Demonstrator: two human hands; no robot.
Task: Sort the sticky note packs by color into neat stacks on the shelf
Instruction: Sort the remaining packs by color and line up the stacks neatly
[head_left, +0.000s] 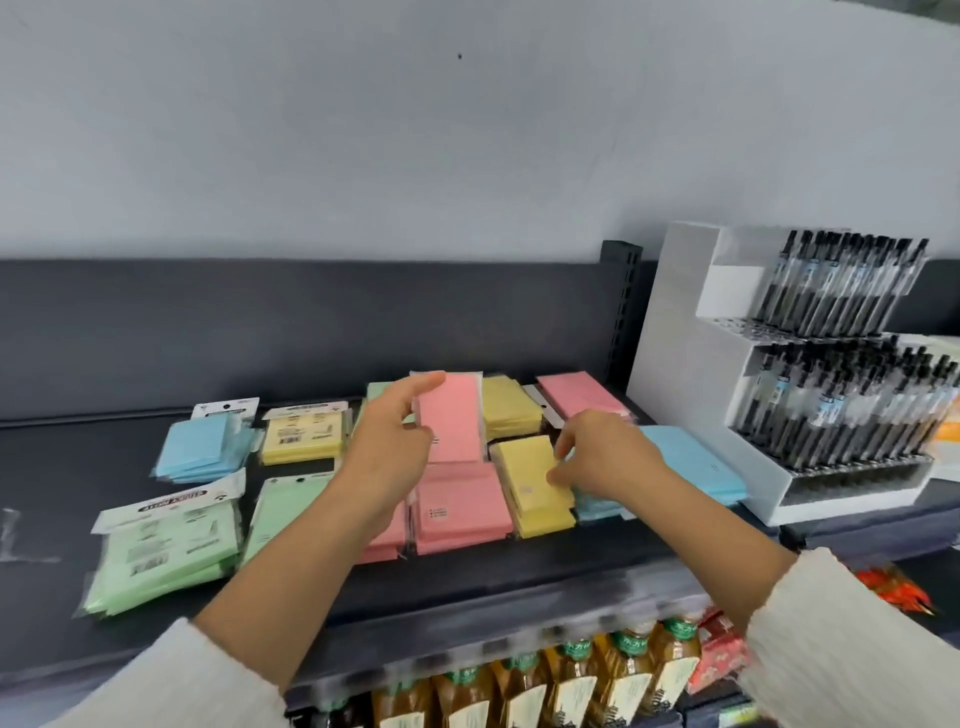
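Sticky note packs lie spread on a dark shelf. My left hand grips the left edge of a pink pack, raised above a pink stack. My right hand pinches the right edge of a yellow pack that lies atop a yellow stack. Blue packs and a yellow stack sit at the left. Green stacks lie at the front left. More yellow packs, a pink pack and blue packs lie at the right.
A white tiered display full of black pens stands at the right end of the shelf. A grey back panel runs behind the packs. Bottles and red packets fill the shelf below.
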